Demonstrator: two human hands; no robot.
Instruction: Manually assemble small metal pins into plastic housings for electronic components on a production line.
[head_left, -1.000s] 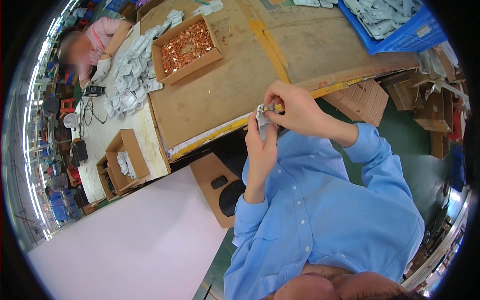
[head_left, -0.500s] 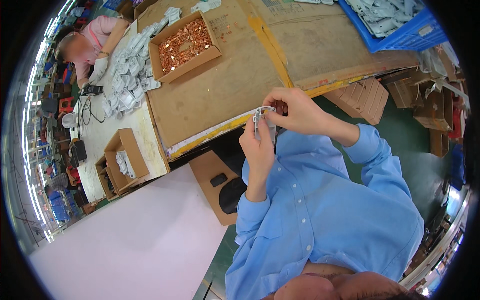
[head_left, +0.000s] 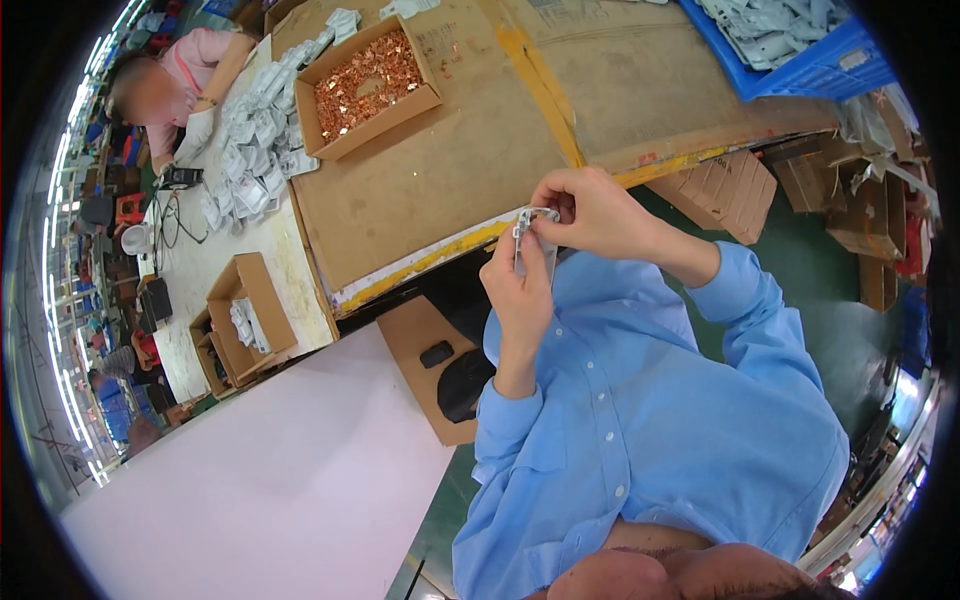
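Two bare hands meet near the middle of my head view, the only one I have. What worries me is a drop: the white plastic housing (head_left: 522, 225) is held up in the air by the yellow-taped front edge (head_left: 420, 268) of the cardboard-covered table (head_left: 450, 170), with nothing under it but hands. If the left hold slackened while the right fingers pressed, I judge it could twist free and fall toward the lap (head_left: 620, 290). Those right fingertips also cover the spot they touch, so a skewed push could escape me.

As for pose, I see the left hand (head_left: 522, 292) pointing away from the body, its fingers wrapped around the housing's lower part, thumb laid along it. The right hand (head_left: 598, 215) comes across from the right, wrist slightly bent, thumb and forefinger nearly together on the housing's upper end, the other fingers curled in. Whether a small piece is pinched there too, I cannot tell.
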